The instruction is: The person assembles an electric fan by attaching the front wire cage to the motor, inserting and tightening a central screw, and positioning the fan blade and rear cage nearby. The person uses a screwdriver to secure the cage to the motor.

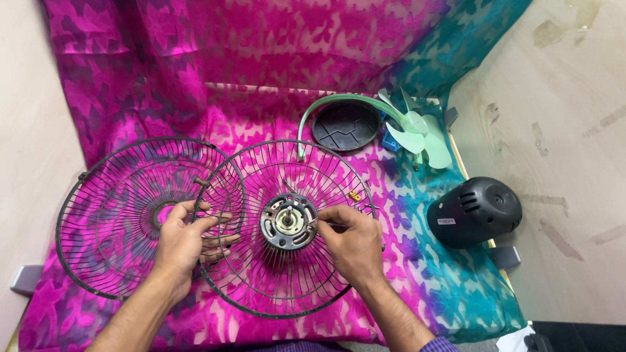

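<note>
Our two bare forearms come up from the bottom edge, cut off below the elbow, a scrap of purple checked sleeve (438,344) showing at the right one. We see the left hand (186,238) lying flat on the rim wires of the round black wire fan guard (285,228) in the middle, its fingers loosely spread and curled over the wires without closing tight. The right hand (351,241) has its fingers pinched together on a thin metal tool (321,223) whose tip points at the round grey metal fan motor (287,221) sitting in the centre of that guard; what kind of tool it is we cannot make out, since the hand hides most of it. A second round black wire guard (124,215) lies to the left, its right edge overlapped by the first. Everything rests on a pink and teal patterned cloth (195,85). Behind lie a black round plastic cap (345,126), a pale green curved plastic strip (339,101) and a pale green plastic fan blade (420,133) that partly hides a small blue piece (390,141). At the right a black domed plastic motor cover (475,212) carries a small white rectangular label on its side.
</note>
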